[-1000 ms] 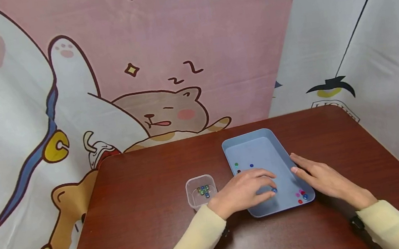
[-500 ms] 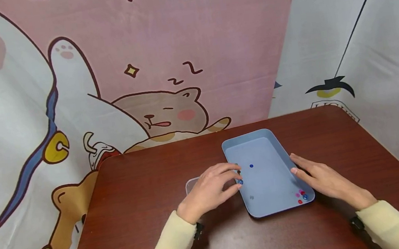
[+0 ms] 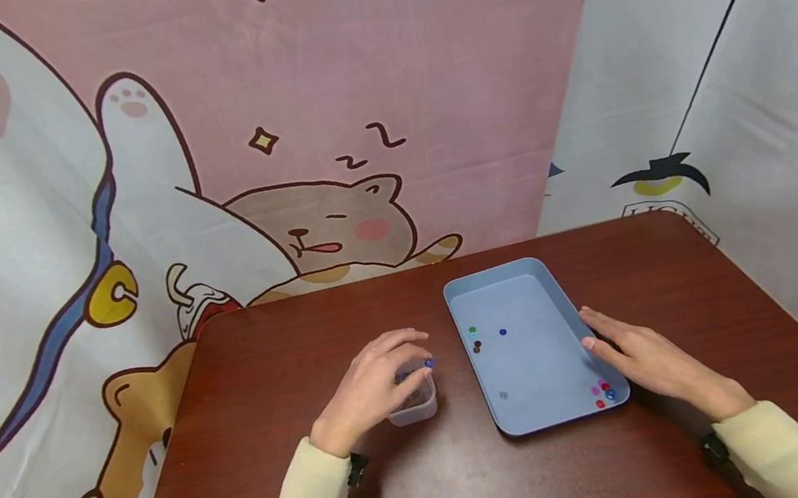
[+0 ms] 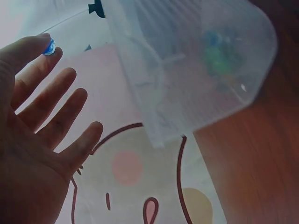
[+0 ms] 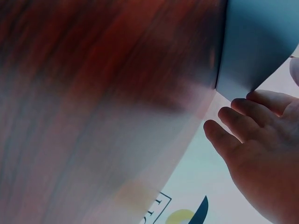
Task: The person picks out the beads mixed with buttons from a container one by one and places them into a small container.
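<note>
Between thumb and index finger, my left hand (image 3: pixel 378 379) pinches a blue glass marble (image 4: pixel 49 47); its other fingers are spread. The hand is over a small clear plastic container (image 3: pixel 416 409), partly hiding it in the head view. Blurred green and blue marbles (image 4: pixel 219 58) show through the container's wall in the left wrist view. My right hand (image 3: pixel 651 357) rests against the right side of a light blue tray (image 3: pixel 522 292), fingers extended, fingertips at the rim.
Inside the tray, a blue bead (image 3: pixel 503 332), a green bead (image 3: pixel 473 329) and brown ones lie toward the left. Red and pink beads and a blue marble (image 3: pixel 611 394) sit in the near right corner. A printed cloth (image 3: pixel 456 107) hangs behind the brown table (image 3: pixel 290 339).
My left hand has moved left out of the tray, carrying the blue marble to the clear container. My right hand and the tray have stayed put.
</note>
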A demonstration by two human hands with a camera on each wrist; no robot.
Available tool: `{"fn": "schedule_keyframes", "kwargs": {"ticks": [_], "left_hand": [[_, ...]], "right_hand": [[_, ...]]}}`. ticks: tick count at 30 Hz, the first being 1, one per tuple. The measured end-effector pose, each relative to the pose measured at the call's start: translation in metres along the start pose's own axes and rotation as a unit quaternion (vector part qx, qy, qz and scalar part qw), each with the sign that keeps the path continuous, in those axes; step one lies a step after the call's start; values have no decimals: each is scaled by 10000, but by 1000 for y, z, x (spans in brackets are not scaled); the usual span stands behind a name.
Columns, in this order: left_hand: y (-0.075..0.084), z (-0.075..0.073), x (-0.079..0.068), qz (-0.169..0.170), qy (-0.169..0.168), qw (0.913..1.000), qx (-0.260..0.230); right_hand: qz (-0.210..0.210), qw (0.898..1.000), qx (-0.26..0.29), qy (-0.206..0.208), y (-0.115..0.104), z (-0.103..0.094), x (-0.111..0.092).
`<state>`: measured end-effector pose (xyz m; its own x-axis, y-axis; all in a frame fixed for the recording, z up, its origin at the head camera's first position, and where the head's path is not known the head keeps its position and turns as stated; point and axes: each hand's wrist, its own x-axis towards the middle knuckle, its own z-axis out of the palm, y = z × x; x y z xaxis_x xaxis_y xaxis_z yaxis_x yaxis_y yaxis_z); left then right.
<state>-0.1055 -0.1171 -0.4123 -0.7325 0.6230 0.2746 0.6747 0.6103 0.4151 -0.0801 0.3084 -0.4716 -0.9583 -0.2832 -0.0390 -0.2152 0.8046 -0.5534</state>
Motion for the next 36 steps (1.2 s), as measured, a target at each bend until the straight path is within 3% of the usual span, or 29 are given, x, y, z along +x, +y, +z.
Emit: {"fn": "schedule_keyframes", "kwargs": {"ticks": [10,25,36], "left_hand": [[-15,2,-15,77,11,9999,102],[-26,12,-26,40,-342,9994,-14],[-32,15,-29,271,-78,9996,91]], "right_hand": [[-26,10000,-65,18,-1,-1,0],[10,10000,-5,-55,-3,-2,0],[0,10000,-11,-61,-3,-3,0]]}}
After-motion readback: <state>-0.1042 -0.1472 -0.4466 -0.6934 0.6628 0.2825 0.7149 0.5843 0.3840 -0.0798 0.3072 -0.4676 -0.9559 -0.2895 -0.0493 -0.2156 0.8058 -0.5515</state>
